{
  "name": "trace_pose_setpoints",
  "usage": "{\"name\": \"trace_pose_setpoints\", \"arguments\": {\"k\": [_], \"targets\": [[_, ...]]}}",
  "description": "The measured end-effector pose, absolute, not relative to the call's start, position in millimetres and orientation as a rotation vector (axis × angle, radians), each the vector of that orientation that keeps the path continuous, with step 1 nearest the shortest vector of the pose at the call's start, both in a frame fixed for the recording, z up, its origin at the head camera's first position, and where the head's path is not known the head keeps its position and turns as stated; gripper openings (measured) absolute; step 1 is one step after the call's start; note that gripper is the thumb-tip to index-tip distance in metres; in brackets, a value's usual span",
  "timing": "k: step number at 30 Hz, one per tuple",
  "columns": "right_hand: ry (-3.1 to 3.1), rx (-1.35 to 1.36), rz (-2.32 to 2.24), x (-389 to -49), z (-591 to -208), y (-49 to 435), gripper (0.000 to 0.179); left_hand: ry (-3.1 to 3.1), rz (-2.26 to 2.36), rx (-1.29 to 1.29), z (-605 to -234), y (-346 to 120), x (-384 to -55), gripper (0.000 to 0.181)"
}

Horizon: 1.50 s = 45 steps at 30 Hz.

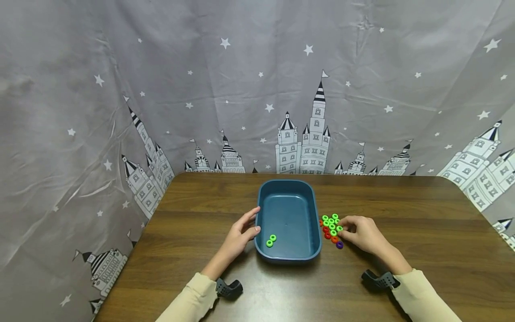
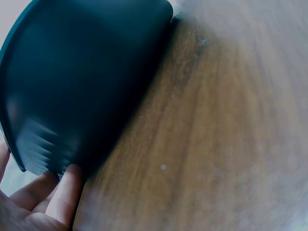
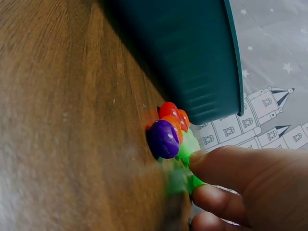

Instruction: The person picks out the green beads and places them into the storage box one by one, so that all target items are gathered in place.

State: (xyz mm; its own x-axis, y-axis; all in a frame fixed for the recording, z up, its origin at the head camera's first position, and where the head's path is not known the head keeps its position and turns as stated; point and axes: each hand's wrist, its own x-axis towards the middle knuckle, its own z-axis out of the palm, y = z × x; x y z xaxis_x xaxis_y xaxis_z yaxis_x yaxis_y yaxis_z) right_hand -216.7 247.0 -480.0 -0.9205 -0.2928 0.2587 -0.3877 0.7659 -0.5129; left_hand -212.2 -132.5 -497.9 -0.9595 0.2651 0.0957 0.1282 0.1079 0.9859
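Note:
My left hand (image 1: 237,235) rests against the left side of a dark blue plastic bin (image 1: 258,197), thumb and fingertips touching its outer wall in the left wrist view. Two small bright green rings (image 1: 269,243) lie inside, near the bin's lower left. Right of the bin, a cluster of small rings lies on the table: several green rings (image 1: 331,221), red rings (image 1: 327,235), an orange ring (image 1: 334,239) and a purple ring (image 3: 164,139). At the cluster's right edge my right hand (image 1: 364,235) pinches a green ring (image 1: 339,228) between thumb and index finger.
The bin stands on a brown wood-grain table (image 1: 402,210). A grey curtain (image 1: 249,89) printed with castles and stars hangs behind the table's far edge. Black wrist bands (image 1: 378,280) sit at both cuffs.

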Motion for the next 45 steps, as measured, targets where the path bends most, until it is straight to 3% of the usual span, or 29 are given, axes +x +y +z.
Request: {"name": "trace_pose_setpoints", "arguments": {"k": [22,45], "targets": [[-2.74,0.574,0.907,-221,-459,238,0.014,2.25,1.984,0.422,-499,-134,-213,0.059],[-2.647,0.789,1.115,-230,-421,170,0.017,2.253,1.978,0.411,-497,-134,-212,0.058]]}}
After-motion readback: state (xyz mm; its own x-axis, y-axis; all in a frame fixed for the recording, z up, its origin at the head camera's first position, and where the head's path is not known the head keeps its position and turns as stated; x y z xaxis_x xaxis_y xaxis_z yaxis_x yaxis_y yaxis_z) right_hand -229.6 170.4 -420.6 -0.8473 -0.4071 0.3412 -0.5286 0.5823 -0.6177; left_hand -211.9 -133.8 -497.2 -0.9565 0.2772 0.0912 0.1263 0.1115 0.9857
